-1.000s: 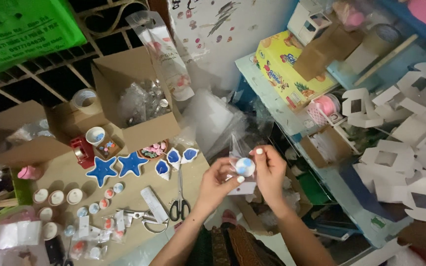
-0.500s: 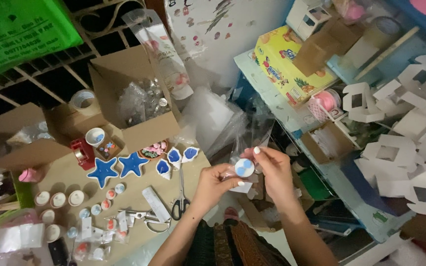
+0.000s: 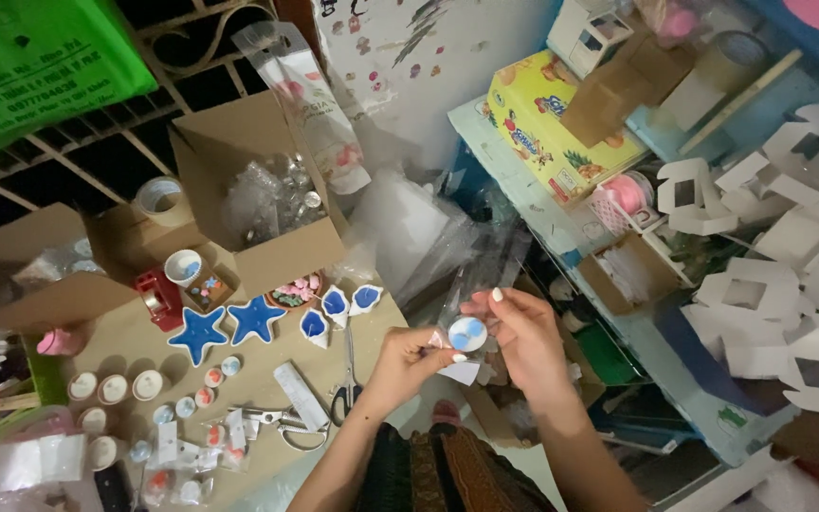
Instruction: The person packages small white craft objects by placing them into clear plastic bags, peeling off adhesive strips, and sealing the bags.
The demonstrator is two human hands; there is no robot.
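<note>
Both hands meet above the right end of a low wooden table (image 3: 135, 341). My left hand (image 3: 408, 365) and my right hand (image 3: 521, 332) together hold a small round blue-and-white piece (image 3: 467, 333) inside a clear plastic bag (image 3: 485, 275) that rises from the fingers. A white paper tab (image 3: 459, 372) hangs under the left fingers. On the table lie two blue star-shaped pieces (image 3: 225, 327), several blue-and-white heart-shaped pieces (image 3: 338, 308) and black-handled scissors (image 3: 346, 384).
Open cardboard boxes (image 3: 248, 204) with clear bags stand behind the table. Small round lids and discs (image 3: 111, 389), a red tape dispenser (image 3: 155, 296) and a tape roll (image 3: 161, 197) lie at left. A shelf at right holds a yellow box (image 3: 552, 123) and white cut-out cartons (image 3: 789, 284).
The hands have drifted slightly right and down with the bagged round piece, and the bag now stands straighter. The table items have not moved.
</note>
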